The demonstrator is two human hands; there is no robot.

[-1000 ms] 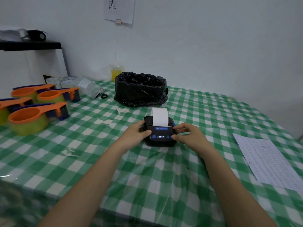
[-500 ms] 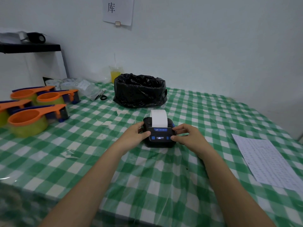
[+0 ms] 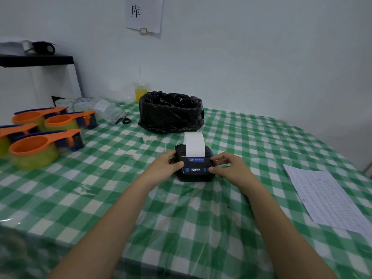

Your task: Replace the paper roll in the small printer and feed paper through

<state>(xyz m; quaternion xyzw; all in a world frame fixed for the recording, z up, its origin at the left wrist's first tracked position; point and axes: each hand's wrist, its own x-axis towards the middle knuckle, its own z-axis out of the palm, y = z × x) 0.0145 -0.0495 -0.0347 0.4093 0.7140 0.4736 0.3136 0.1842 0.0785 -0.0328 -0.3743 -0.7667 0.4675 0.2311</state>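
Printer (image 3: 194, 168) sits mid-tabletop, small black plastic box with rounded corners, blue buttons and a small lit display on the front face. Paper (image 3: 194, 144) comes out of the top slot as a smooth white strip, standing up and curling slightly back at its top edge.

Left hand (image 3: 166, 168) is clamped around the printer's left side, fingers curled, thumb lying on the front top edge. Right hand (image 3: 231, 168) grips the right side the same way, fingers bent over the upper corner, thumb tip touching the front panel beside the right blue button. Both hands are closed on the printer body, neither is touching the paper.

Tabletop (image 3: 181, 228) is covered with a green-and-white check cloth under a clear glossy plastic film, wrinkled and reflective in places.

Just behind the printer: a bin (image 3: 171, 112) lined with crinkled shiny black bag, open at the top. Behind that, by the wall, a clear cup (image 3: 141, 92) with yellow liquid and a straw.

Left edge: four tape dispensers (image 3: 46, 137), orange and dark blue plastic, holding fat yellow-green rolls, clustered together. Scissors (image 3: 123, 118) with black handles lie between them and the bin, next to some clear plastic packets.

Right: a flat printed sheet (image 3: 330, 200), dense rows of small text, unreadable, well apart from the printer.

Wall: a white paper notice (image 3: 144, 14) with a large printed character.
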